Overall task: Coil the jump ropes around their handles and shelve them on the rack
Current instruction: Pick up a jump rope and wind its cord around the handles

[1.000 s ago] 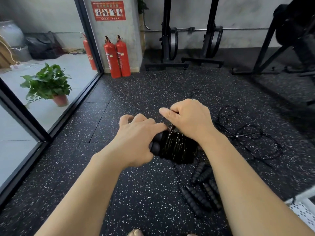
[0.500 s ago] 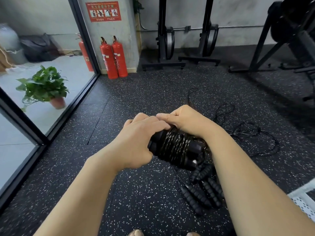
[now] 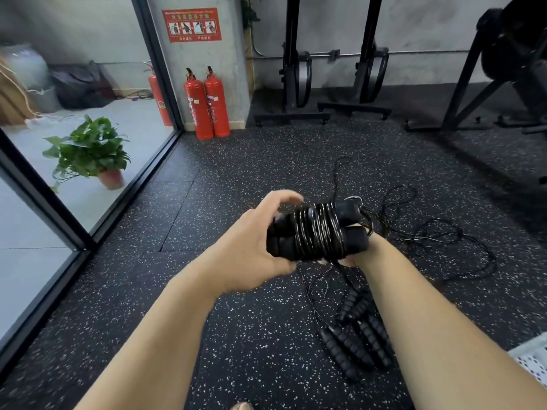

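Coiled jump rope (image 3: 318,229): held mid-air, long axis left-right. Right hand (image 3: 353,261) grips its right end from beneath, fingers mostly hidden. Left hand (image 3: 257,247) cups left end; fingers blurred, grip unclear.

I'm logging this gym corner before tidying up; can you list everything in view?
coiled jump rope: one, black, held in both hands
loose handles: several, black, floor beside right forearm
loose cords: tangled, black, floor at right
fire extinguishers: three, red, two by pillar, one behind glass
potted plant: one, green, behind glass
sign: one, red, on pillar
exercise machines: black, along back wall
perforated panel: one, white, bottom right corner
left hand: grips the rope's left end
right hand: mostly hidden under the rope
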`<state>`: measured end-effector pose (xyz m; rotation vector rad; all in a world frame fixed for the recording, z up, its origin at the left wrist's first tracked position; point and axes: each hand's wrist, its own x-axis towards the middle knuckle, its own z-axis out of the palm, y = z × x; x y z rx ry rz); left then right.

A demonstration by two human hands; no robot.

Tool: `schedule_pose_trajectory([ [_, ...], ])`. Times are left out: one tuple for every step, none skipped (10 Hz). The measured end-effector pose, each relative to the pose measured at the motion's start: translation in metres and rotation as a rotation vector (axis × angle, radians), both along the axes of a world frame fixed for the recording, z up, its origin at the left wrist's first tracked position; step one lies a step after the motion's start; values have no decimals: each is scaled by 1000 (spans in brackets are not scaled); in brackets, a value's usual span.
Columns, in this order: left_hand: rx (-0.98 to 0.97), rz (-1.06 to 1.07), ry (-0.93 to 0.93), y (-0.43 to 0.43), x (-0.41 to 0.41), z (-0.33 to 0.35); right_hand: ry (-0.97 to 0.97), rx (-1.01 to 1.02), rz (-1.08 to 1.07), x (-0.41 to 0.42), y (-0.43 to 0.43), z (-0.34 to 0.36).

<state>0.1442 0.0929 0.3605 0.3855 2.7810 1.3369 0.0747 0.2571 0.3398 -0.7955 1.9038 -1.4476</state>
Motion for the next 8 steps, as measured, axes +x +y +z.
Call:
schedule_pose_trajectory([
  [37,11,8,-4,-3,-2,-258,46,-388,-15,-9,-17],
  [60,65,-19,-9,-7,-5,-205,213,-297,-12,-18,-24],
  [76,171,-16,-15,-11,-8,-199,234,-380,-8,-31,-20],
  [81,312,-2,-25,-16,-11,-95,281,-448,-2,-41,-16],
  [70,431,-55,-35,-19,-13,126,285,-479,1,-49,-18],
  [72,496,-67,-38,-18,-16,281,300,-468,3,-53,-14],
  [119,558,-74,-40,-19,-20,396,280,-451,5,-56,-6],
  [22,631,-84,-41,-21,-24,519,345,-424,9,-58,-1],
])
